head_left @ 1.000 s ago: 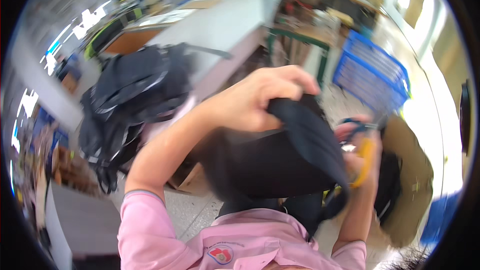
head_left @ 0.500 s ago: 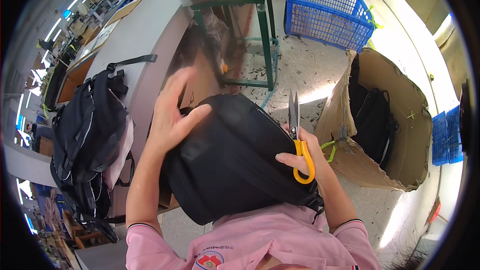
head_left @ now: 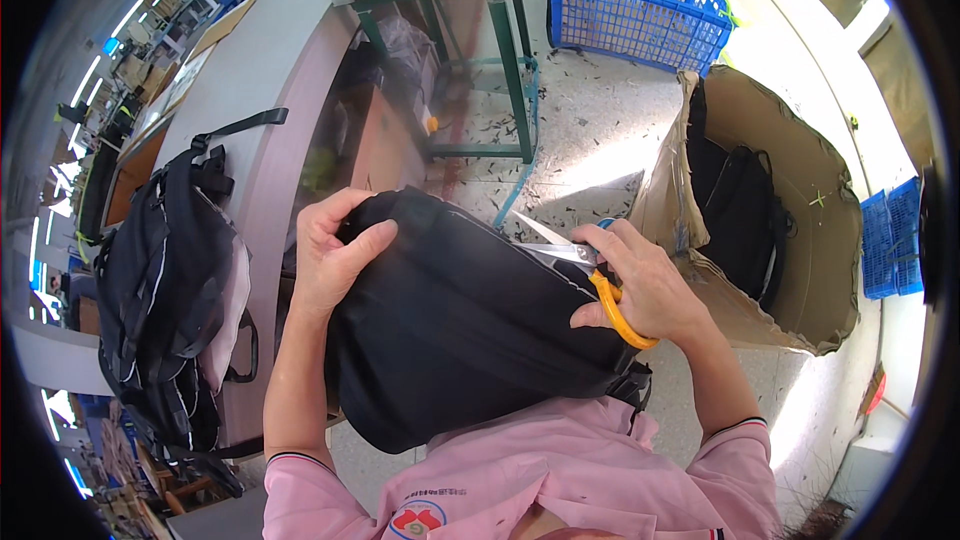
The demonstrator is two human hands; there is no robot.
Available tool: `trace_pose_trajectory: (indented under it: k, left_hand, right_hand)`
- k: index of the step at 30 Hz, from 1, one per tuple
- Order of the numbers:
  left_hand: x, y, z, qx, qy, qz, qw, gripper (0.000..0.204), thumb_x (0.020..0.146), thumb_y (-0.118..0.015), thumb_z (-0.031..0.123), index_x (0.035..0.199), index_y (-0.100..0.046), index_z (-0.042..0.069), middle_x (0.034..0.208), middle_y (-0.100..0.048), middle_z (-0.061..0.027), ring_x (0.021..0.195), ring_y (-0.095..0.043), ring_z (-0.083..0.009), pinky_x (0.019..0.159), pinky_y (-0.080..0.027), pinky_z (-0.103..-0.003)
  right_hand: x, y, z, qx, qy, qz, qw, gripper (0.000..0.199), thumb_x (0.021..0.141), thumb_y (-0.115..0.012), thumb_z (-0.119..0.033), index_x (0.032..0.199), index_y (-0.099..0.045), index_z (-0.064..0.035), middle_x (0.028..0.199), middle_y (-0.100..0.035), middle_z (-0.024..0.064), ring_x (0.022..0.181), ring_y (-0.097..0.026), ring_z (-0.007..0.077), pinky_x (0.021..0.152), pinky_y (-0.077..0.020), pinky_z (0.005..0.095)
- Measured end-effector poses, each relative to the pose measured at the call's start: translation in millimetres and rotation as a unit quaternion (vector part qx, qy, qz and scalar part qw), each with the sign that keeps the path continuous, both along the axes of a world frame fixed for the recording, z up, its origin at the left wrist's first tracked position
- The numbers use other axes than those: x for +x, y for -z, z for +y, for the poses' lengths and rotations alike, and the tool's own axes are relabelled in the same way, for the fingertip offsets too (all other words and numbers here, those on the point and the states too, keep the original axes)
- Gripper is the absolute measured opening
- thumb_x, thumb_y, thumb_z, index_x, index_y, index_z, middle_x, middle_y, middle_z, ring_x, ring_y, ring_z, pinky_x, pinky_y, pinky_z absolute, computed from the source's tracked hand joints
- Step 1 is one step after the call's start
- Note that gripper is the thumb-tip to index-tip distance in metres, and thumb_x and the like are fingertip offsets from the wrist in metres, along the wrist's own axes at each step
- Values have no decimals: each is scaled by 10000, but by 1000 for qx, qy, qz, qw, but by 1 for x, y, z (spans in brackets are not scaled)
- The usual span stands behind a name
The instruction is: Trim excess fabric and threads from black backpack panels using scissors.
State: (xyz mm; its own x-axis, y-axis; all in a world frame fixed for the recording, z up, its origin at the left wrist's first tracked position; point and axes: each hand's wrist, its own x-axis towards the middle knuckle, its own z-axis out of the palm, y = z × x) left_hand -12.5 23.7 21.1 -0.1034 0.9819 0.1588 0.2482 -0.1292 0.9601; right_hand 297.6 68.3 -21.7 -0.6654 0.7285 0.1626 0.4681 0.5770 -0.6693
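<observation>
A black fabric backpack (head_left: 465, 325) rests against my body, its pale-edged seam running along the upper right side. My left hand (head_left: 338, 245) grips the bag's far left edge, thumb on top and fingers curled behind it. In my right hand (head_left: 645, 280) is a pair of scissors (head_left: 612, 305) with yellow handles, held with the blades parted. The blades lie over the seam at the bag's upper right edge and point to the far left. Whether they touch a thread is too small to tell.
Another black backpack (head_left: 165, 290) lies on the grey table (head_left: 235, 90) to the left. A worn cardboard box (head_left: 815, 210) holding black bags stands at the right. Farther off are a blue plastic crate (head_left: 640, 15), a green-legged table (head_left: 510, 70) and dark scraps scattered on the floor.
My left hand has come down from above the bag and closed on its edge. The scissors have swung from upright, blades together, to pointing left with blades parted.
</observation>
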Motion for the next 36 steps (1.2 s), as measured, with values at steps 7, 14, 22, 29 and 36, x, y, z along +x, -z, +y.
trace_pose_trajectory:
  k: [7,14,22,29,36]
  left_hand:
    - [0,0,-7,67,-9,76,995,155,738,-677,40,876,-638,-19,766,-625,-9,683,-556,-68,634,-437,-194]
    - [2,-1,-13,88,-29,107,990,152,715,-661,17,860,-639,-23,743,-614,-24,675,-558,-84,613,-426,-203]
    - [-1,1,-14,78,-42,101,991,142,703,-649,-8,843,-639,-22,739,-622,-21,672,-563,-78,625,-434,-201]
    - [9,-7,-11,71,6,105,992,153,701,-659,8,848,-636,-29,745,-639,-45,693,-589,-88,644,-447,-212]
    - [10,-7,-10,86,12,137,987,162,722,-691,63,845,-633,-25,726,-609,-24,659,-555,-80,614,-426,-205]
  right_hand:
    - [-11,8,2,48,-43,14,998,682,652,-722,-523,1124,-514,-76,806,-501,107,685,-544,267,617,-450,340]
    - [-17,8,5,28,-78,55,995,620,692,-708,-483,1098,-520,-54,733,-494,98,619,-515,253,574,-429,338]
    - [-19,10,-1,17,-72,51,996,492,701,-763,-294,1052,-520,-50,811,-579,127,687,-577,299,585,-448,366]
    - [-28,-17,11,44,-35,22,998,637,672,-757,-418,1119,-497,-47,858,-540,149,772,-572,322,642,-456,389]
    - [-45,-33,16,94,-71,-22,993,653,681,-740,-457,1134,-492,-57,835,-529,152,774,-566,331,641,-459,394]
